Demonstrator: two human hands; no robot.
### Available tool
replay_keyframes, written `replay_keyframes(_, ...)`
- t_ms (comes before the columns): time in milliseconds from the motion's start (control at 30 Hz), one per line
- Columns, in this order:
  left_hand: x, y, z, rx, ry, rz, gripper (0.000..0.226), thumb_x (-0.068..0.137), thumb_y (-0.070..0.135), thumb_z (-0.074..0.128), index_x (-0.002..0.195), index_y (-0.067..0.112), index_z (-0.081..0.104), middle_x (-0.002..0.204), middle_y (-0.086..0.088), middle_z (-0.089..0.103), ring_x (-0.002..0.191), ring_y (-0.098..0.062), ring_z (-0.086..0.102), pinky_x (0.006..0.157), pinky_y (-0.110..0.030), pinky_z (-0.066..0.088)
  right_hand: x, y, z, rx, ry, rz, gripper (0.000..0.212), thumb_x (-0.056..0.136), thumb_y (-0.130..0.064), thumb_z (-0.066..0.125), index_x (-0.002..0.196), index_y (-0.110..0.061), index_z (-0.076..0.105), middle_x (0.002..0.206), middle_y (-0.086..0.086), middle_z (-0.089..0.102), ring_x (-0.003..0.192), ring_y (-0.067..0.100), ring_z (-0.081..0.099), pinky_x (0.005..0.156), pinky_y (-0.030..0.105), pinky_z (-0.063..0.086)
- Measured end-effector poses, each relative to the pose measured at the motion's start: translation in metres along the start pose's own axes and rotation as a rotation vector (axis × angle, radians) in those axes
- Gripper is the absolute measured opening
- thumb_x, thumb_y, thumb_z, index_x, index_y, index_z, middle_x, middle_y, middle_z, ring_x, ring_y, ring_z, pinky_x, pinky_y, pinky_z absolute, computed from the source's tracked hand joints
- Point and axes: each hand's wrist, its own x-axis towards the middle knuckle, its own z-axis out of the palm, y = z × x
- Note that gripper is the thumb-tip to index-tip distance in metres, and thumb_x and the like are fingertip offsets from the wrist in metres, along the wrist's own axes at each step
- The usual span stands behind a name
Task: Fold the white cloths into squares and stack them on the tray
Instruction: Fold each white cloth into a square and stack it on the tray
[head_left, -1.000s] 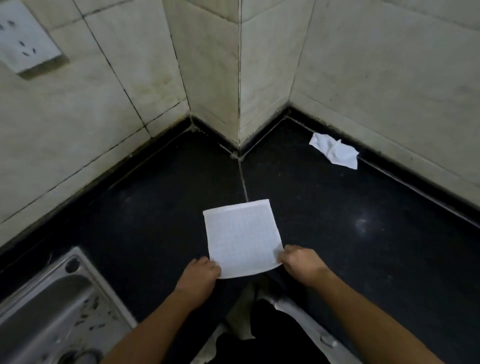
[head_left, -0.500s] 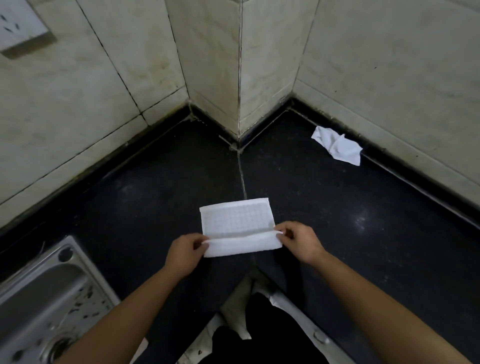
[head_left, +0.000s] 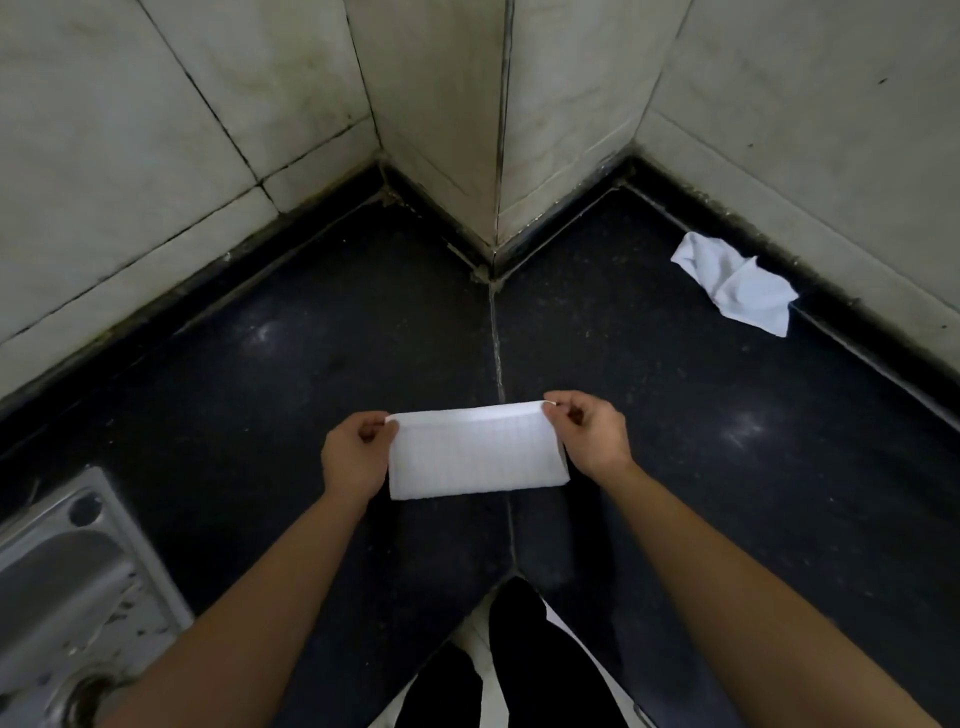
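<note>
A white cloth (head_left: 475, 451) lies folded in half as a wide rectangle on the black counter (head_left: 311, 374), in the middle of the view. My left hand (head_left: 356, 454) pinches its far left corner. My right hand (head_left: 589, 439) pinches its far right corner. A second white cloth (head_left: 737, 288) lies crumpled at the right, close to the wall. No tray is in view.
Tiled walls (head_left: 441, 114) close off the counter at the back, with a corner jutting forward in the middle. A steel sink (head_left: 67, 587) sits at the lower left. The counter's front edge (head_left: 467, 613) forms an inner corner below my arms.
Both hands carried the cloth's near edge away from me and laid it over the far edge, turning the square sheet into a half-height rectangle. The camera has tilted slightly.
</note>
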Motion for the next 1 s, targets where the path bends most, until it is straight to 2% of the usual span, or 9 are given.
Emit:
replay_keyframes(233, 0.005, -0.003, 0.008, 0.089, 0.014, 0.034, 0.019, 0.092, 0.027, 0.067, 0.109, 0.02, 0.069, 0.098, 0.004, 0.066, 0.092, -0.014, 0.061, 0.078, -0.029, 0.046, 0.008, 0.005, 0.001, -0.208, -0.008, -0.078, 0.023, 0.097, -0.031, 0.062, 0.118, -0.028, 0.071, 0.102, -0.005, 0.059, 0.089, 0.012, 0.061, 0.086, 0.031, 0.054)
replay_keyframes(367, 0.0, -0.006, 0.006, 0.172, 0.011, 0.133, 0.032, 0.092, 0.031, 0.066, 0.122, 0.019, 0.063, 0.103, 0.003, 0.062, 0.099, -0.019, 0.062, 0.08, -0.034, 0.049, 0.003, 0.002, 0.001, -0.346, -0.016, -0.166, 0.037, 0.1, -0.028, 0.055, 0.137, -0.021, 0.058, 0.119, 0.002, 0.053, 0.097, 0.015, 0.058, 0.09, 0.034, 0.053)
replay_keyframes(500, -0.013, -0.017, -0.004, 0.499, 0.061, 0.63, 0.036, 0.096, 0.032, 0.059, 0.126, 0.012, 0.06, 0.12, -0.007, 0.054, 0.106, -0.024, 0.054, 0.082, -0.042, 0.052, -0.012, -0.002, 0.004, -0.655, 0.202, -0.679, 0.033, 0.092, -0.014, 0.064, 0.125, -0.011, 0.065, 0.107, 0.009, 0.058, 0.089, 0.025, 0.058, 0.073, 0.04, 0.054)
replay_keyframes(600, -0.023, -0.037, -0.004, 0.781, -0.034, 0.925, 0.048, 0.098, 0.036, 0.043, 0.135, 0.008, 0.054, 0.138, -0.018, 0.048, 0.124, -0.035, 0.05, 0.095, -0.048, 0.045, -0.025, 0.008, 0.015, -0.802, 0.096, -0.906, 0.032, 0.085, -0.016, 0.073, 0.116, -0.016, 0.068, 0.107, 0.009, 0.061, 0.09, 0.027, 0.06, 0.073, 0.04, 0.052)
replay_keyframes(667, -0.027, -0.054, -0.001, 0.954, -0.169, 0.916, 0.059, 0.102, 0.041, 0.031, 0.151, 0.009, 0.035, 0.16, -0.018, 0.025, 0.147, -0.033, 0.026, 0.113, -0.051, 0.028, -0.03, 0.022, 0.018, -0.92, -0.011, -0.886, 0.036, 0.091, -0.026, 0.064, 0.127, -0.022, 0.063, 0.122, 0.009, 0.059, 0.106, 0.028, 0.06, 0.085, 0.042, 0.052)
replay_keyframes(733, -0.024, -0.064, 0.001, 1.047, -0.235, 0.853, 0.064, 0.104, 0.047, 0.017, 0.156, 0.01, 0.02, 0.165, -0.014, 0.007, 0.152, -0.029, 0.008, 0.118, -0.052, 0.014, -0.03, 0.034, 0.017, -0.994, -0.058, -0.808, 0.042, 0.1, -0.038, 0.042, 0.14, -0.027, 0.052, 0.137, 0.009, 0.051, 0.122, 0.027, 0.051, 0.098, 0.045, 0.046)
replay_keyframes(800, -0.023, -0.066, 0.001, 1.08, -0.279, 0.8, 0.066, 0.104, 0.05, 0.009, 0.157, 0.011, 0.015, 0.166, -0.012, 0.001, 0.153, -0.027, 0.001, 0.118, -0.052, 0.011, -0.031, 0.038, 0.015, -1.015, -0.103, -0.748, 0.045, 0.103, -0.041, 0.033, 0.145, -0.029, 0.045, 0.143, 0.009, 0.046, 0.128, 0.027, 0.045, 0.104, 0.047, 0.041)
replay_keyframes(900, -0.026, -0.061, -0.002, 1.079, -0.31, 0.79, 0.069, 0.102, 0.054, 0.006, 0.158, 0.013, 0.012, 0.166, -0.012, -0.002, 0.153, -0.026, -0.002, 0.119, -0.055, 0.015, -0.036, 0.031, 0.015, -1.011, -0.127, -0.748, 0.044, 0.102, -0.038, 0.037, 0.143, -0.025, 0.047, 0.144, 0.013, 0.045, 0.131, 0.03, 0.045, 0.109, 0.048, 0.032)
replay_keyframes(1000, -0.027, -0.045, -0.002, 1.034, -0.234, 0.794, 0.068, 0.102, 0.055, 0.01, 0.158, 0.016, 0.008, 0.166, -0.012, -0.003, 0.153, -0.026, -0.003, 0.12, -0.056, 0.01, -0.039, 0.007, 0.017, -0.988, -0.106, -0.732, 0.049, 0.102, -0.04, 0.037, 0.146, -0.019, 0.045, 0.152, 0.017, 0.038, 0.14, 0.035, 0.037, 0.117, 0.051, 0.025)
